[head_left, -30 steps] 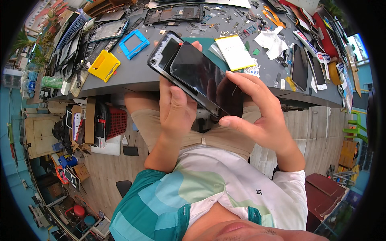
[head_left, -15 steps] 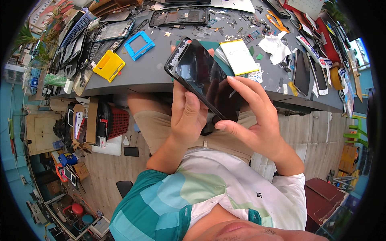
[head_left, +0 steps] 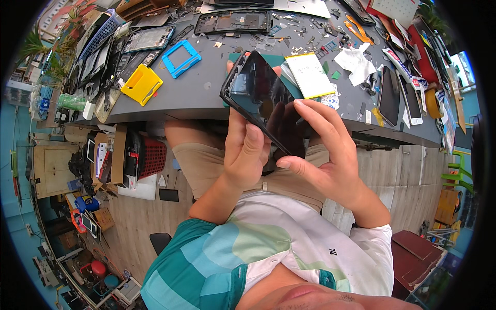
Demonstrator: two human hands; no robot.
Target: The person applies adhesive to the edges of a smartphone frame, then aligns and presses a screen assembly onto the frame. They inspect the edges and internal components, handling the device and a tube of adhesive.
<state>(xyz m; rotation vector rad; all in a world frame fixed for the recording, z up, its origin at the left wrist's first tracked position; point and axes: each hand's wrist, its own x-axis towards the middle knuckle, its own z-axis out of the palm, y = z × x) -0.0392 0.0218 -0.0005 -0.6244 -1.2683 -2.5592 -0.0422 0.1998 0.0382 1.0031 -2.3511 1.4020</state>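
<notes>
A black phone screen lies tilted over a black phone frame, whose upper-left edge shows beside the glass. My left hand grips the frame from beneath, thumb along its side, fingertips behind the upper end. My right hand holds the lower-right end, forefinger on the glass near the top right and thumb at the bottom corner. Just beyond them on the grey desk are a teal mat and a white rectangular piece with yellow edges.
A yellow plastic holder, blue bracket, opened phone, crumpled white paper and several loose parts cover the desk. Phones line the right side. Below are a red basket and cardboard boxes.
The glass has moved up and left onto the frame, covering most of it. The phone and both hands have shifted slightly; the desk appears a little lower and further right in view.
</notes>
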